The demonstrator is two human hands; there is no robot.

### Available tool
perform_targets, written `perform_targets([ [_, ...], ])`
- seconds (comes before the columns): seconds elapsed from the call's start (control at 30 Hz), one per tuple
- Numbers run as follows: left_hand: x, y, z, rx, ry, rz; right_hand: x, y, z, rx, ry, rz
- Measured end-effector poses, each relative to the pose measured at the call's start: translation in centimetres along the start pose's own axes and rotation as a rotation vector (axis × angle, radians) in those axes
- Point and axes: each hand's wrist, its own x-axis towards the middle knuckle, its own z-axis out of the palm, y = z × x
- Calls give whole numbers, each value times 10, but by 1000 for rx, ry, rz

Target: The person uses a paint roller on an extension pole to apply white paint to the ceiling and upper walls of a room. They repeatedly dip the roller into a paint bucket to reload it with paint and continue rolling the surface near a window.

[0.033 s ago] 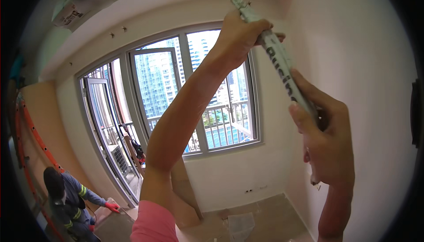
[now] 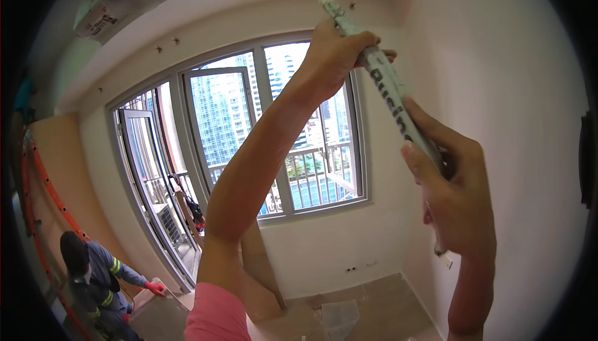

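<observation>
A long pale pole (image 2: 387, 85), stained and marked with dark lettering, slants from the lower right up to the top edge, where its far end leaves the view. My left hand (image 2: 336, 53) is closed round its upper part, arm stretched up and thumb lying across it. Lower down, my right hand (image 2: 460, 185) grips the pole near its lower end, fingers wrapped around it. The short butt of the pole shows below the right palm. Whatever the pole carries at its upper end is out of sight.
A co-worker in reflective-striped clothing and red gloves (image 2: 156, 288) bends at lower left, beside an orange ladder (image 2: 55, 198). Ahead are grey-framed windows (image 2: 279, 185), one pane swung open. A bare wall (image 2: 498, 123) rises at right; a pale translucent container (image 2: 340, 319) sits on the floor.
The pole and my right hand have shifted slightly left; my left hand has barely moved. The co-worker's gloved hand has moved a little to the left and up.
</observation>
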Motion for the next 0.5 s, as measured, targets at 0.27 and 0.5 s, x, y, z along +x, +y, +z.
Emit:
perform_targets([
  [0.27, 47, -83, -132, -30, 77, -128, 113, 56, 86, -70, -95, -71],
  [0.5, 86, -131, -212, 22, 77, -196, 188, 84, 133, -117, -160, -35],
])
